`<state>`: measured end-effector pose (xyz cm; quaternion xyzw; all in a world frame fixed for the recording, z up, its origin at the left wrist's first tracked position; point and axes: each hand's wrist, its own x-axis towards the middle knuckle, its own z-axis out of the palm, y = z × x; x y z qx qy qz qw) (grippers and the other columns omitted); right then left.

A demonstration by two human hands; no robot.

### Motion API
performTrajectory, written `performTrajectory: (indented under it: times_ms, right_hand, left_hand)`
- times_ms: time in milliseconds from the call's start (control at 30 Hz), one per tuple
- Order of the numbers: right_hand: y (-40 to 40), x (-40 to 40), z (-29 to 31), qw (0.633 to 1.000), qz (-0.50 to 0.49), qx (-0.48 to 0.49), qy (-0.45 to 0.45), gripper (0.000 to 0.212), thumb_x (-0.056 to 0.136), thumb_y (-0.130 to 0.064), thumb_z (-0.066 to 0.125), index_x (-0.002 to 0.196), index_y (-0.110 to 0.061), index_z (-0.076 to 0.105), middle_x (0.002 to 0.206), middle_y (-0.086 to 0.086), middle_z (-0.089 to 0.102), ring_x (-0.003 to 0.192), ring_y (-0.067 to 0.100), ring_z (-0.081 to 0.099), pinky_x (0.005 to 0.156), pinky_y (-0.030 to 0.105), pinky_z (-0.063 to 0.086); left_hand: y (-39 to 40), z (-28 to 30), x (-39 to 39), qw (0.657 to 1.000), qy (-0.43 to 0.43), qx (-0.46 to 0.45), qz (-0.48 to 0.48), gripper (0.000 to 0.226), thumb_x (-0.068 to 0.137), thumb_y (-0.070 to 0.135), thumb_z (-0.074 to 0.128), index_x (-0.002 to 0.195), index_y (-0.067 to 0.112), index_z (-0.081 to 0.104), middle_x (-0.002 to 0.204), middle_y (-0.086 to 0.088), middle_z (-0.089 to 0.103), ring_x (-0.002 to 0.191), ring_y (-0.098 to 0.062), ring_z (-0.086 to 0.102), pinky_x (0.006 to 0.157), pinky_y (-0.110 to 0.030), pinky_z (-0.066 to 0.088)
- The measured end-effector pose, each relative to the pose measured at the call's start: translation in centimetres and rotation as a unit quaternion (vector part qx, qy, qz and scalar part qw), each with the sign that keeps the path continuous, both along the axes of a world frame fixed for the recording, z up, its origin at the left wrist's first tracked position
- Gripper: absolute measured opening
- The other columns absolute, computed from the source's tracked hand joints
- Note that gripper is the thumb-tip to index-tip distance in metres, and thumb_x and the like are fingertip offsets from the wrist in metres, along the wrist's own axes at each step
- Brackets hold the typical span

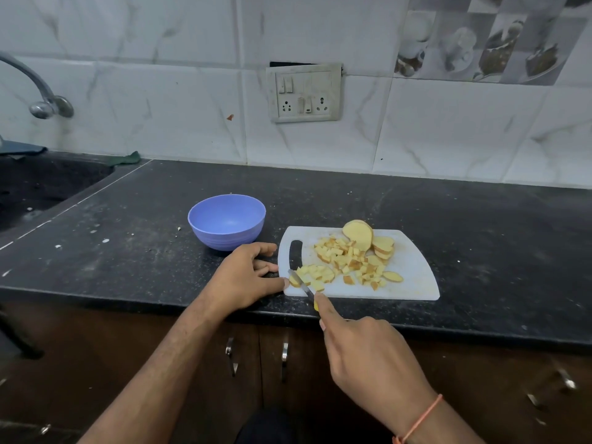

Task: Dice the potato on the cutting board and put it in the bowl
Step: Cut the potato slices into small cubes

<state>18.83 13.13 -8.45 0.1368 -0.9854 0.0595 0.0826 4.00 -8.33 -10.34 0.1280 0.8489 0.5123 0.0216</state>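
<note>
Cutting board (413, 270) at table (160, 251) front edge, diced potato (349, 261) on it, right hand (368, 354) gripping knife (302, 285), left hand (246, 277) flat, relaxed beside board, blue bowl (226, 221) empty, bare table beyond.

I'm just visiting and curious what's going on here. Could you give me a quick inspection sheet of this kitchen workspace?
Surface: black speckled counter, dusted with pale crumbs.
Job's things: white cutting board holds diced potato and uncut potato slices; blue bowl to the board's left looks empty.
Clutter: green cloth at the back by the sink.
Hands: left hand rests flat on the counter at the board's edge; right hand grips a knife, blade among the near pieces.
Cables: nothing seen.
Surroundings: marble-look wall tiles, switch and socket panel, tap, wooden cabinet doors below.
</note>
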Motion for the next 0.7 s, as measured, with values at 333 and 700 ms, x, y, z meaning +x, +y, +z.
performTrajectory:
  times_ms: [333, 700]
  right_hand:
    - [5.5, -2.9, 0.5, 0.996, -0.05, -0.021, 0.069, 0.053, 0.108, -0.047, 0.03, 0.16, -0.043, 0.024, 0.063, -0.009, 0.052, 0.057, 0.011, 0.052, 0.052, 0.033, 0.046]
    - [12.7, -6.4, 0.4, 0.912, -0.067, -0.395, 0.09, 0.028, 0.103, -0.031, 0.06, 0.128, -0.039, 0.07, 0.106, -0.027, 0.074, 0.092, -0.009, 0.068, 0.084, 0.021, 0.054]
  left_hand:
    - [0.0, 0.3, 0.2, 1.0, -0.004, -0.015, -0.017, 0.062, 0.082, 0.014, 0.091, 0.138, 0.017, 0.066, 0.121, 0.013, 0.074, 0.11, 0.004, 0.071, 0.098, -0.017, 0.056]
    - [3.0, 2.4, 0.1, 0.954, 0.133, -0.268, 0.002, 0.037, 0.09, 0.041, 0.079, 0.127, 0.034, 0.076, 0.119, 0.014, 0.065, 0.083, -0.003, 0.06, 0.077, -0.019, 0.045]
